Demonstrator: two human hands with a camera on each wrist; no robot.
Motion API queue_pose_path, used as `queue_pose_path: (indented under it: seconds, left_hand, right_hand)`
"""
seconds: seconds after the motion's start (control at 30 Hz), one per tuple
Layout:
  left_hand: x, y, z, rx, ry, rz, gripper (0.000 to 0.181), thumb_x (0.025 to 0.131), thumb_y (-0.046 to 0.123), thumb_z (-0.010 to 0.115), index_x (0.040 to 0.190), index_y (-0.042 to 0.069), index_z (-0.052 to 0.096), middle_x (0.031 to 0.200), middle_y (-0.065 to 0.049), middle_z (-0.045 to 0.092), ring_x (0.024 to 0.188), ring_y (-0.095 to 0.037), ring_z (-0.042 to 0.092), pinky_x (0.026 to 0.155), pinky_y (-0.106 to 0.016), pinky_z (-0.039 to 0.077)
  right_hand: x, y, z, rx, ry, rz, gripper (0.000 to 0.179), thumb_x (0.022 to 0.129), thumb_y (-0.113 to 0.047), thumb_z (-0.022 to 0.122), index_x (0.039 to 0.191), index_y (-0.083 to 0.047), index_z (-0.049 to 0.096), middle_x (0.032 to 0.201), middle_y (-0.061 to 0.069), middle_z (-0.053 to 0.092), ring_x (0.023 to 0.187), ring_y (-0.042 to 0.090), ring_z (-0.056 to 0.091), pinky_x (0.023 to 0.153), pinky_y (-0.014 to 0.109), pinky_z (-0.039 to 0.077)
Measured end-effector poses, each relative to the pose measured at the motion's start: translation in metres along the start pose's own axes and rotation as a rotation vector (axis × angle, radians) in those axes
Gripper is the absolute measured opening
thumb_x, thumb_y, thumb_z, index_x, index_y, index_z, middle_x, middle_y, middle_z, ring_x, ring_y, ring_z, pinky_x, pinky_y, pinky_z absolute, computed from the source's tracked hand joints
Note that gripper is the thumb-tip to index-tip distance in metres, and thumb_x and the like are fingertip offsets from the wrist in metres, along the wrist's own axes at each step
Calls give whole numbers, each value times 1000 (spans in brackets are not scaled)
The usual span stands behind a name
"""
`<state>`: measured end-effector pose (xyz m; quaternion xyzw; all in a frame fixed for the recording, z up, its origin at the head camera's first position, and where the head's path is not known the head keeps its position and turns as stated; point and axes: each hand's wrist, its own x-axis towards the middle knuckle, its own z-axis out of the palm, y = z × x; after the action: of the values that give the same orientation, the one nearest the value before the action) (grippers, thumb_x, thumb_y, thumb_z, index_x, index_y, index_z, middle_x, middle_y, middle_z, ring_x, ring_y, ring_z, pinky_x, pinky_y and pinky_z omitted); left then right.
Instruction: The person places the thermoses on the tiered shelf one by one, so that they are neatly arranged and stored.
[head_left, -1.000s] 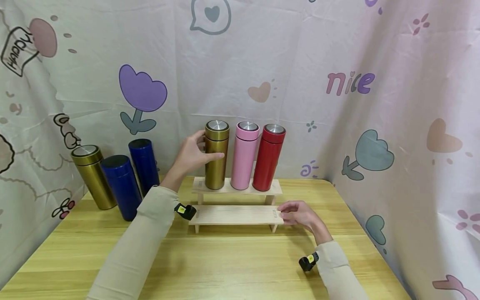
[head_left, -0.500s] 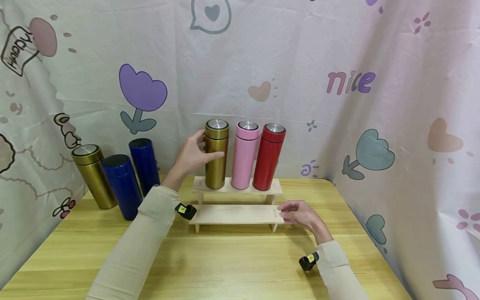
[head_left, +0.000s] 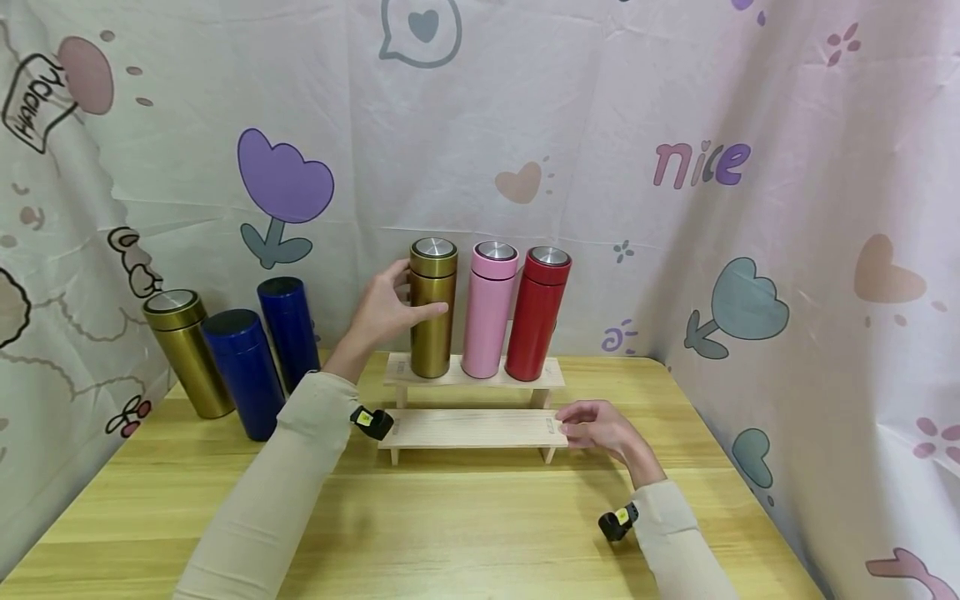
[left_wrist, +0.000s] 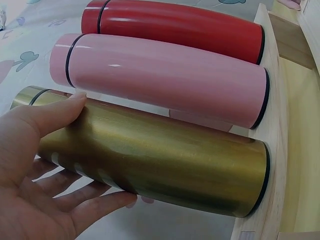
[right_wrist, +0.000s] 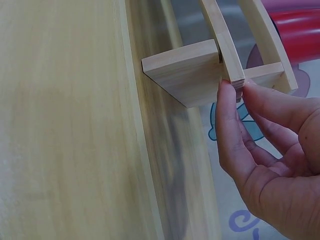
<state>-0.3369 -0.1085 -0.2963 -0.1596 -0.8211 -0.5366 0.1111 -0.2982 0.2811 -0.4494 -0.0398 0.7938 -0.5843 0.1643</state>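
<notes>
On the upper step of a two-tier wooden rack (head_left: pixel 472 429) stand a gold thermos (head_left: pixel 431 325), a pink thermos (head_left: pixel 489 321) and a red thermos (head_left: pixel 537 325), left to right. My left hand (head_left: pixel 386 308) holds the gold one from its left side, thumb across the front and fingers round the back. In the left wrist view that thermos (left_wrist: pixel 160 155) has its base on the step. With thumb and fingertips my right hand (head_left: pixel 600 432) pinches the right end of the lower step. The right wrist view shows this hand (right_wrist: pixel 270 145) at the board's edge.
At the left of the wooden table (head_left: pixel 450 533) stand another gold thermos (head_left: pixel 191 358), a blue thermos (head_left: pixel 243 375) and a second blue one (head_left: pixel 291 329) behind it. A printed curtain (head_left: pixel 600 100) hangs at the back and both sides.
</notes>
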Motion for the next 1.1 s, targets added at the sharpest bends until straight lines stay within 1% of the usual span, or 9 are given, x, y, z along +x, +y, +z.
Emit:
queue_pose_path:
  seconds: [0.4,0.63,0.77,0.9,1.0,1.1]
  left_hand:
    - [0,-2,0,-8,-2,-4,89,85,28,86,158,9,37,156,-21,49,140,-45,52,114,-61,47]
    - [-1,-6,-3,-16,-7,-5,87,85,28,86,157,12,40,154,-19,51,139,-43,53,113,-60,48]
    - [-6,-9,-9,-28,-14,-11,88,84,27,86,157,11,40,155,-19,51,139,-41,53,111,-57,50]
    - [-13,-10,-19,-27,-38,-7,82,85,25,86,155,10,44,153,-18,53,137,-41,56,110,-57,51]
    - [-20,-10,-28,-15,-56,7,77,87,25,85,152,11,48,152,-17,55,135,-42,58,108,-58,52]
    - [-28,-10,-39,6,-67,30,76,88,24,84,153,12,47,152,-17,54,135,-43,58,107,-57,53]
  right_hand:
    - [-1,0,0,5,-16,-20,37,95,-1,70,128,14,60,99,6,68,83,13,68,79,30,65]
    - [0,3,0,13,-14,-21,38,95,0,70,128,15,60,97,5,67,84,14,68,79,30,65]
    - [0,3,0,13,-14,-19,38,94,0,70,128,14,60,98,5,68,84,14,68,80,31,65]
    - [0,3,0,14,-19,-21,38,95,-1,70,128,14,60,98,5,68,84,14,68,80,31,65]
    - [0,3,-1,15,-19,-24,37,95,0,70,128,15,60,97,5,68,83,13,68,79,30,65]
    - [1,3,-2,19,-20,-28,37,95,0,69,128,15,60,96,4,68,83,13,68,78,29,65]
